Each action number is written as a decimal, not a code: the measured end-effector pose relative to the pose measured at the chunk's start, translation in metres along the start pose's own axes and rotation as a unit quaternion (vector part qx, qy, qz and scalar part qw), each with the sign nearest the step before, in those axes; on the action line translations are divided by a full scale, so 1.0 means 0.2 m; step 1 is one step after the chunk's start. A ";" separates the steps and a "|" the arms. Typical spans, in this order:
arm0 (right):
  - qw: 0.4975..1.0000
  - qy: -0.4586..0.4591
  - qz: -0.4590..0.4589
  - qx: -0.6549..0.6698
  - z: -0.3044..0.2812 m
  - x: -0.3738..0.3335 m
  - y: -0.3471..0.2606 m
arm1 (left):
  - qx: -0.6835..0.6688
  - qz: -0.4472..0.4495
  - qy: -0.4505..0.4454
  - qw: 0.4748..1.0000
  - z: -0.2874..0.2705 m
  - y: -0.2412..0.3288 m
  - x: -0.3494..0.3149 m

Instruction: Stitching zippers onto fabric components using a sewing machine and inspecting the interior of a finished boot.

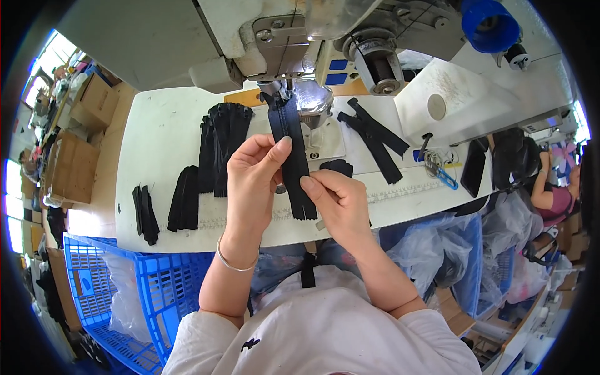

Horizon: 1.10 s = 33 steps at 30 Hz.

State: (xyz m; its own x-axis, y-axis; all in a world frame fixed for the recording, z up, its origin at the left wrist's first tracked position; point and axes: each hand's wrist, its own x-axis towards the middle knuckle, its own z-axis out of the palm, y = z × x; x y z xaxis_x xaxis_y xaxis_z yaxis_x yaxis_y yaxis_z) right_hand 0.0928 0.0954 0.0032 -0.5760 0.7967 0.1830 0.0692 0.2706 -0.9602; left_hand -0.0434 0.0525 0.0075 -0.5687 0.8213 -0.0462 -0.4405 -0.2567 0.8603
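A black zipper runs lengthwise between my hands, its far end beneath the presser foot of the sewing machine. My left hand pinches its left side near the middle, thumb on top. Lower down, my right hand grips the right edge between thumb and fingers. Left of my hands lie a large bundle of black zippers, a smaller bundle and a few narrow black strips. Another black piece shows partly behind my right hand.
Two crossed black zippers lie right of the needle. Thread snips with a blue handle and a black phone rest farther right. Blue plastic crates stand below the table's front edge. A co-worker sits at far right.
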 end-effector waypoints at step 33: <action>0.975 0.120 -0.037 -0.185 -0.27 0.28 0.26 | 0.034 0.025 0.022 0.999 -0.02 0.10 0.48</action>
State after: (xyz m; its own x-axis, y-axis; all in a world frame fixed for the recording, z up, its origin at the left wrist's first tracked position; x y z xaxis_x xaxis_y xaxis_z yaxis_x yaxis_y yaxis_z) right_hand 0.1083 0.1827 -0.0261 -0.3859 0.8594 0.3356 0.3497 0.4729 -0.8088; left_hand -0.1099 0.1242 0.0182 -0.6198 0.7844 -0.0228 -0.3630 -0.2608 0.8945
